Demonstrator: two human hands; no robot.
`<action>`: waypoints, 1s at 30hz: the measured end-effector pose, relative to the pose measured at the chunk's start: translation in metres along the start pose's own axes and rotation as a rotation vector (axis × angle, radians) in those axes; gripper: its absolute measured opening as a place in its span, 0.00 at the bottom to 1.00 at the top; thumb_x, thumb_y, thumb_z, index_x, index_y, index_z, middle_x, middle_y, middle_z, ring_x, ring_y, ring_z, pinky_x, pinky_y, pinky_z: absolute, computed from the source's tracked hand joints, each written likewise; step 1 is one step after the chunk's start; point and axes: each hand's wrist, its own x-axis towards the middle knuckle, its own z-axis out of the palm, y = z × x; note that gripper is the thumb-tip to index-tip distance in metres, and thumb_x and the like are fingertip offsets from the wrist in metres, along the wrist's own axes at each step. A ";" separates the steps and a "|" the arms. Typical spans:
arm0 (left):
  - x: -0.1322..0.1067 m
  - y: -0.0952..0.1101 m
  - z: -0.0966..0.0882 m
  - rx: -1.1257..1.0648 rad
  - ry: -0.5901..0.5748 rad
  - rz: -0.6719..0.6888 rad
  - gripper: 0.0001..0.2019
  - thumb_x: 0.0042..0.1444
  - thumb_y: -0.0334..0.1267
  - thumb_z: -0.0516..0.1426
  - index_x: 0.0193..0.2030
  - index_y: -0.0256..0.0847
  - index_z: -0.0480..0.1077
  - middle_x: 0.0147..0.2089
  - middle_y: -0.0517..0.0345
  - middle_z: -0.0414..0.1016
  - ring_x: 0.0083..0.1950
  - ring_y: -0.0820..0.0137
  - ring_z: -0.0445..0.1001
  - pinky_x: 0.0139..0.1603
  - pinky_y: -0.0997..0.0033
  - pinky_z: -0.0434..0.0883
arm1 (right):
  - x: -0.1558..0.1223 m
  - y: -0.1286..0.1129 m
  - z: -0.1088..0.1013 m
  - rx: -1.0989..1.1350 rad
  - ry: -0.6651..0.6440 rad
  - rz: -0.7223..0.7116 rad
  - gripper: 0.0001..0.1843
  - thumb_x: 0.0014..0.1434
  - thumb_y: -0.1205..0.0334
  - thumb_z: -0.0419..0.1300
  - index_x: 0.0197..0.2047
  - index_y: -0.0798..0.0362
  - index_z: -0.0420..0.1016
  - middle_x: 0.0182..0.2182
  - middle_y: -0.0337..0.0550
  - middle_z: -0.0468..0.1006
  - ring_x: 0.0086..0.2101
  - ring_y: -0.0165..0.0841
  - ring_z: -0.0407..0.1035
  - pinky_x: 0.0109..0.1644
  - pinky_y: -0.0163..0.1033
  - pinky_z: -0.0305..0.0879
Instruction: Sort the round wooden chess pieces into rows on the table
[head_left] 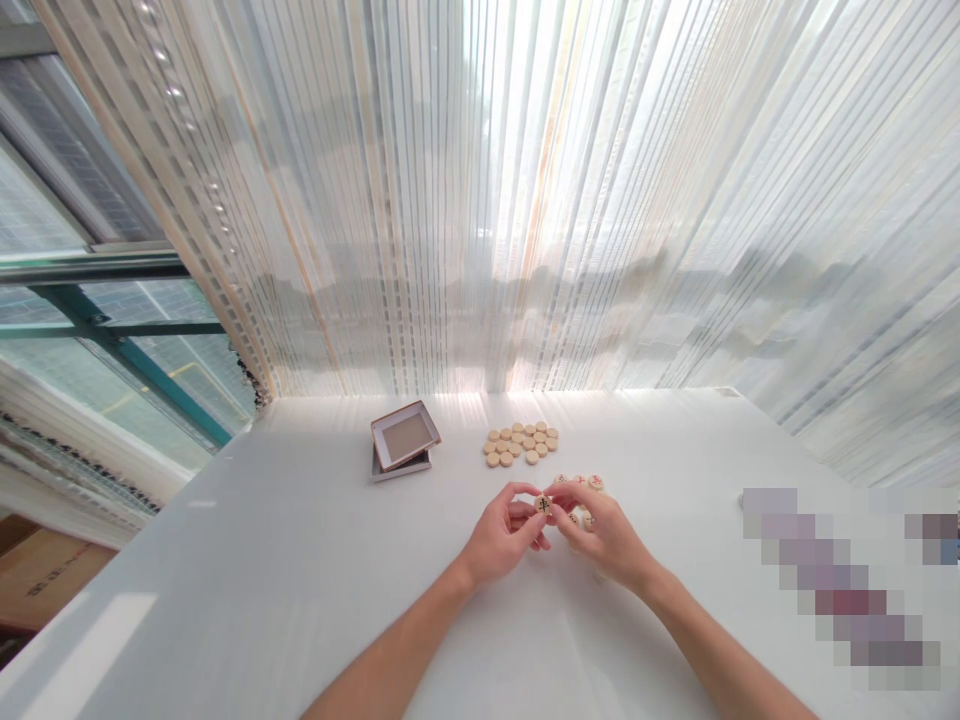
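A round wooden Chinese chess piece [544, 505] with a black character faces me, held up above the table. My left hand [496, 535] pinches its left side between thumb and fingers. The fingertips of my right hand [604, 530] close on the right side of the same piece. Beneath and behind my right hand lie several face-up pieces; one with a red character [596, 482] shows at the back, while others are partly hidden by my fingers. Farther back is a group of plain-looking pieces [529, 444], their visible tops without characters.
At the back left, a shallow open box part [409, 437] rests tilted on another box part [379, 475]. Striped sheer curtains [495, 200] border the far edge of the white table [285, 560]. A cardboard box [52, 575] stands beyond the left edge. Pixelation hides the right side.
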 end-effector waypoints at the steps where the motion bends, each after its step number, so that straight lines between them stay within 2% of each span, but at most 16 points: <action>1: 0.000 0.000 0.000 0.001 0.004 0.001 0.22 0.59 0.51 0.63 0.53 0.40 0.65 0.41 0.50 0.81 0.31 0.69 0.79 0.37 0.68 0.74 | 0.000 0.000 0.000 0.004 -0.002 0.000 0.08 0.67 0.59 0.56 0.47 0.48 0.74 0.35 0.42 0.81 0.37 0.36 0.76 0.45 0.43 0.73; 9: 0.001 -0.002 0.000 0.004 0.030 0.013 0.23 0.59 0.53 0.62 0.53 0.39 0.66 0.38 0.52 0.80 0.32 0.68 0.79 0.37 0.66 0.75 | 0.000 0.000 -0.001 -0.019 -0.011 -0.034 0.10 0.67 0.57 0.58 0.49 0.47 0.74 0.37 0.42 0.81 0.37 0.36 0.76 0.45 0.43 0.74; 21: 0.001 0.000 0.002 0.012 0.043 0.011 0.23 0.60 0.52 0.61 0.54 0.39 0.66 0.45 0.47 0.81 0.37 0.65 0.81 0.35 0.69 0.75 | 0.000 0.005 -0.002 -0.059 -0.027 -0.053 0.10 0.67 0.61 0.56 0.50 0.45 0.74 0.40 0.42 0.80 0.39 0.36 0.76 0.46 0.43 0.73; 30: 0.000 0.001 0.004 0.064 0.057 0.043 0.20 0.62 0.50 0.60 0.54 0.40 0.66 0.45 0.49 0.80 0.35 0.67 0.80 0.36 0.68 0.75 | -0.002 0.005 -0.002 -0.090 -0.025 -0.069 0.11 0.68 0.60 0.56 0.52 0.45 0.73 0.39 0.43 0.79 0.39 0.37 0.76 0.46 0.44 0.72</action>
